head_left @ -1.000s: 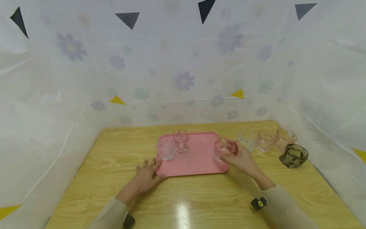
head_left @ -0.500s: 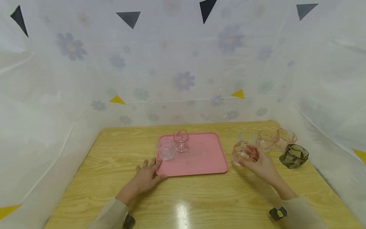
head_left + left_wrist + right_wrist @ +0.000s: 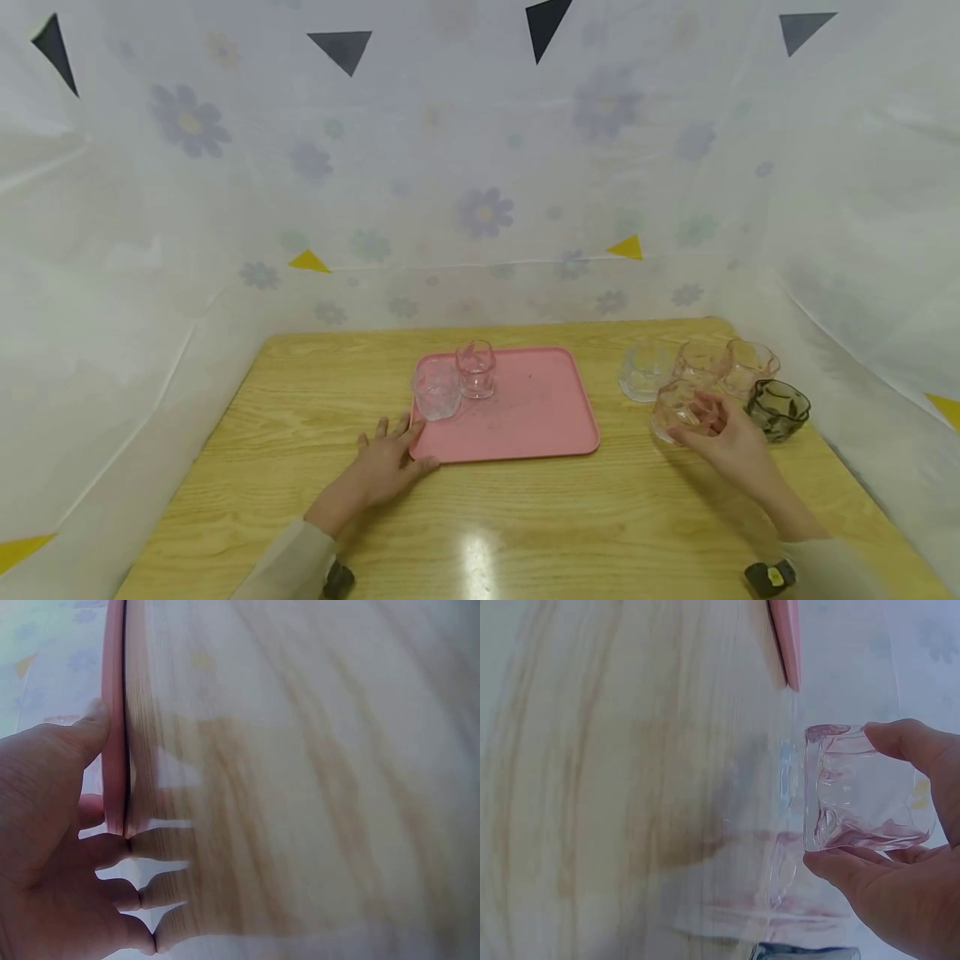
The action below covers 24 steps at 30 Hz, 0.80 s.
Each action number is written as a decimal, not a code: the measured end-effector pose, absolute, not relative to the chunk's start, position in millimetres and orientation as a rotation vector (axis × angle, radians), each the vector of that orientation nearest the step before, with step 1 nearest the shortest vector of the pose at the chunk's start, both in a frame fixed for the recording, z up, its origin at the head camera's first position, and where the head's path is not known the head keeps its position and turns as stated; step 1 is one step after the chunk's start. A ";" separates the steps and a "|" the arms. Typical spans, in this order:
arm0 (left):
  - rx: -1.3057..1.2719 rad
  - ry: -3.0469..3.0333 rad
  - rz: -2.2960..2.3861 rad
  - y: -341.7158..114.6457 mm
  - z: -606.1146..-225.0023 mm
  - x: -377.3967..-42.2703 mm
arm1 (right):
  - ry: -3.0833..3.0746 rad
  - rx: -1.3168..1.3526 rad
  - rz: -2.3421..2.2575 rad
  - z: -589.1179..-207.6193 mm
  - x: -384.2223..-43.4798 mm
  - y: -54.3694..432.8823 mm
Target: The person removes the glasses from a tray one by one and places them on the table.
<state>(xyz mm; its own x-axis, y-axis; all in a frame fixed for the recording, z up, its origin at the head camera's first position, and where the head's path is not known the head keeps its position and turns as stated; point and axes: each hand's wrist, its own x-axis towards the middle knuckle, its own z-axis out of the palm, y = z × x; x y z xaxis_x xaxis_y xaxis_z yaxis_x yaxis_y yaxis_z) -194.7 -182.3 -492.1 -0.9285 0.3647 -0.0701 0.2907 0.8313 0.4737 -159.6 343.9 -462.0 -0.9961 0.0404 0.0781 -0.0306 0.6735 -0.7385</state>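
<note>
My right hand (image 3: 738,446) grips a pink-tinted glass (image 3: 670,410) between thumb and fingers, to the right of the pink tray (image 3: 536,417). In the right wrist view this glass (image 3: 866,791) stays upright over the table, its base off the wood. My left hand (image 3: 386,465) rests at the tray's near left corner with fingers spread; in the left wrist view the thumb (image 3: 91,729) touches the tray rim (image 3: 114,712). A clear glass (image 3: 437,396) and a pink glass (image 3: 476,371) stand at the tray's left side.
Behind the held glass stand a clear glass (image 3: 641,375) and two pink glasses, one left (image 3: 699,357), one right (image 3: 753,362). A smoky dark glass (image 3: 783,408) is just right of the right hand, near the table's (image 3: 525,517) right edge. A flowered curtain (image 3: 420,208) encloses the table.
My right hand has carried the pink glass rightward, from over the tray's right side to in front of the glasses on the right. The left hand and tray have stayed put.
</note>
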 end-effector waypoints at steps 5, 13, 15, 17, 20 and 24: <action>0.516 2.848 0.708 -181.9 -490.3 -193.9 | -2.772 -0.041 1.195 -464.7 -159.1 359.0; 0.511 2.850 0.708 -181.7 -491.0 -194.3 | -2.806 -0.129 1.186 -467.9 -159.4 376.2; 0.508 2.849 0.705 -181.7 -491.5 -194.6 | -2.817 -0.140 1.171 -468.6 -159.6 378.8; 0.507 2.852 0.705 -181.7 -491.7 -194.6 | -2.824 -0.148 1.159 -469.2 -159.9 380.5; 0.505 2.854 0.707 -181.6 -491.8 -194.7 | -2.816 -0.145 1.156 -469.3 -160.5 381.6; 0.506 2.856 0.706 -181.8 -491.8 -194.3 | -2.796 -0.143 1.167 -468.8 -160.8 381.9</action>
